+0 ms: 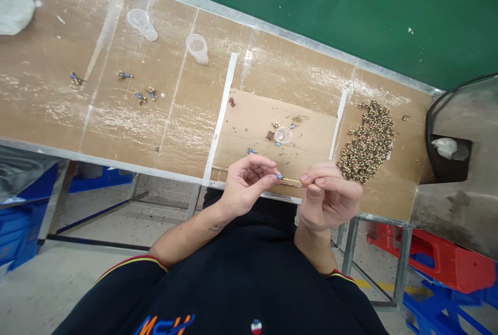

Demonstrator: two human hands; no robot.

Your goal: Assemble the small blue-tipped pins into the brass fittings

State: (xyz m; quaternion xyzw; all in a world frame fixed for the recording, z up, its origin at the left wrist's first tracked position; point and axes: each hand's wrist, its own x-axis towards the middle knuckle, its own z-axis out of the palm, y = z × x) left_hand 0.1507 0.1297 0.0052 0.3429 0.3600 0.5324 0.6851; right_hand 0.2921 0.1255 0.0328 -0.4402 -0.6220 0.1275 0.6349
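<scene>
Close to the table's front edge, my left hand (247, 182) pinches a small blue piece (278, 176) between thumb and forefinger. In my right hand (330, 197) is a thin yellowish stick (291, 180), held near its end, with its darker tip at the blue piece. Just beyond my hands lies a cardboard sheet (307, 148) with dark smears. On it stands a small clear cup (283, 135), with a reddish-brown piece (270, 135) beside it. Another blue piece (251, 151) lies nearer my left hand. The fine shape of the held piece is too small to tell.
A heap of small brass-and-dark parts (368, 143) covers the table's right side. Several blue-and-brass pieces (140, 97) lie scattered at left. Two plastic cups (197, 48) (142, 24) stand farther back. A grey machine housing (462, 190) borders the right end; a red stool (439, 260) stands below.
</scene>
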